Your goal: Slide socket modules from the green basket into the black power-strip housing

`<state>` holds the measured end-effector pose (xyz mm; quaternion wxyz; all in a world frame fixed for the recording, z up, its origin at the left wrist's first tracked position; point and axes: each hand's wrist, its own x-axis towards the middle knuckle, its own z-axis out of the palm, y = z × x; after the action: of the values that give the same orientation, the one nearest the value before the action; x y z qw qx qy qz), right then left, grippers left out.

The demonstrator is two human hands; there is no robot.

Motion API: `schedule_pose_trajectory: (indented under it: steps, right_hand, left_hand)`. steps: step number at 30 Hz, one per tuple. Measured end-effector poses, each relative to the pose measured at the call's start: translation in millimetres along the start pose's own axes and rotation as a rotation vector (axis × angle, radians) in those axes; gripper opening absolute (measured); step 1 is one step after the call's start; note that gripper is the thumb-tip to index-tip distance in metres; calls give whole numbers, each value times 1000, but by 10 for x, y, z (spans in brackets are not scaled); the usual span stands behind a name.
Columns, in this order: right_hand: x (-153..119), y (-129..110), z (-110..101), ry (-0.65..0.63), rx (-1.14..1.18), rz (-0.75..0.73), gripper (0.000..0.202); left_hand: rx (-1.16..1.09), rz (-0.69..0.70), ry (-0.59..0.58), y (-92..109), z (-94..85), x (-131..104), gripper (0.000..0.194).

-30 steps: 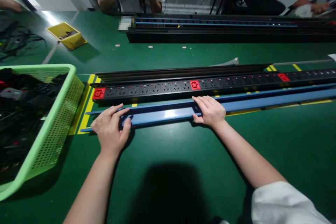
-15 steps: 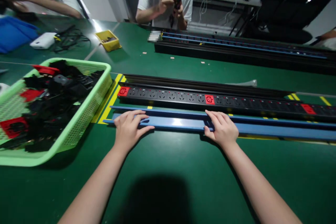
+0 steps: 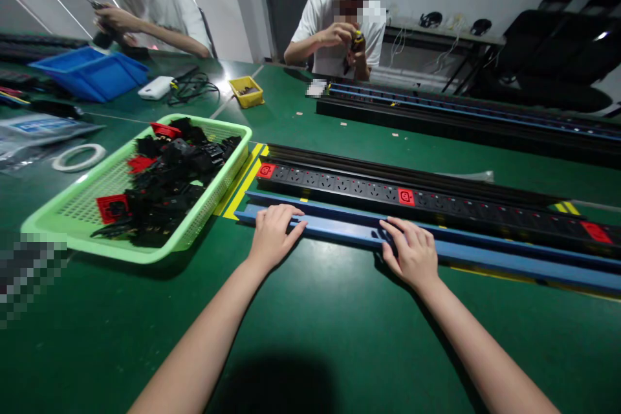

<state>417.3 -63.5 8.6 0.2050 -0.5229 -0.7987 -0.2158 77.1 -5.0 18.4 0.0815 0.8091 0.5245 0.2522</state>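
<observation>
A long blue channel (image 3: 339, 228) lies on the green table, running to the right edge of the view. My left hand (image 3: 277, 233) grips it near its left end, thumb on the near side and fingers over the top. Further right, my right hand (image 3: 411, 251) rests on the same channel, its fingertips at the channel and its thumb bent below them. Just behind lies a black socket strip (image 3: 342, 185) with red outlets, parallel to the channel. Black rails (image 3: 388, 171) lie behind the strip.
On the left stands a green basket (image 3: 160, 255) of black and red parts. Beyond are a tape roll (image 3: 79, 158), a blue bin (image 3: 92, 74), a yellow box (image 3: 247, 98) and a long black assembly (image 3: 436, 119). Two people work across the table.
The view has turned left, so the basket and blue bin show more fully. Both hands remain at the blue channel; my right hand's fingers have shifted slightly.
</observation>
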Motion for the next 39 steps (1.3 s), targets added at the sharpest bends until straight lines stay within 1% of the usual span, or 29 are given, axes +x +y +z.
schedule_pose_trajectory:
  steps: [2, 3, 5, 6, 8, 10, 12, 13, 14, 16, 17, 18, 20, 23, 26, 28, 30, 33, 37, 39]
  right_hand:
    - [123, -171, -17, -62, 68, -22, 47]
    - [198, -258, -26, -91, 102, -33, 49]
    - [367, -431, -36, -139, 165, -54, 50]
    - [461, -515, -33, -163, 192, -74, 50]
    - [671, -682, -6, -192, 245, -127, 48]
    - [917, -850, 54, -192, 280, -205, 48]
    - [1198, -1026, 136, -183, 295, -294, 47]
    - [1347, -1116, 181, -182, 297, -332, 46]
    - [1496, -1207, 224, -178, 305, -357, 44]
    - [1774, -1384, 304, -200, 320, -353, 39]
    - [1893, -1466, 341, -222, 326, -317, 38]
    - [1995, -1542, 377, -240, 336, -262, 39]
    - [2137, -1665, 449, -260, 371, -161, 39]
    - [2209, -1770, 559, -284, 404, -76, 38]
    - [2184, -1796, 644, -351, 456, -58, 37]
    - [2159, -1792, 669, -394, 492, -29, 36]
    - [2143, -1785, 672, -424, 513, -6, 35]
    - [2134, -1772, 669, -456, 527, 3, 34]
    - [2130, -1752, 675, -476, 546, 7, 34]
    - [2128, -1741, 673, -481, 545, 3, 34]
  left_hand:
    - [6, 12, 6, 61, -169, 15, 27]
    - [39, 30, 9, 71, -297, 32, 27]
    - [141, 56, 32, 11, -632, 101, 31]
    - [185, 45, 53, -70, -824, 160, 33]
    - [268, -23, 134, -347, -1210, 330, 36]
    - [354, -128, 210, -754, -1538, 547, 42]
    - [459, -221, 221, -1236, -1766, 765, 51]
    - [507, -265, 186, -1480, -1835, 861, 55]
    - [540, -309, 131, -1713, -1876, 944, 58]
    - [558, -371, 34, -2118, -1886, 1068, 70]
    - [556, -374, 1, -2281, -1867, 1113, 78]
    - [550, -386, -7, -2417, -1841, 1150, 85]
    - [523, -435, -50, -2617, -1798, 1215, 94]
    - [487, -498, -159, -2791, -1805, 1328, 98]
    - [525, -446, -248, -2879, -1849, 1454, 88]
    - [565, -416, -260, -2888, -1844, 1514, 76]
    - [544, -408, -261, -2857, -1807, 1534, 71]
    - [462, -410, -266, -2772, -1747, 1487, 71]
    - [518, -399, -261, -2678, -1749, 1343, 65]
    - [536, -380, -269, -2637, -1762, 1263, 65]
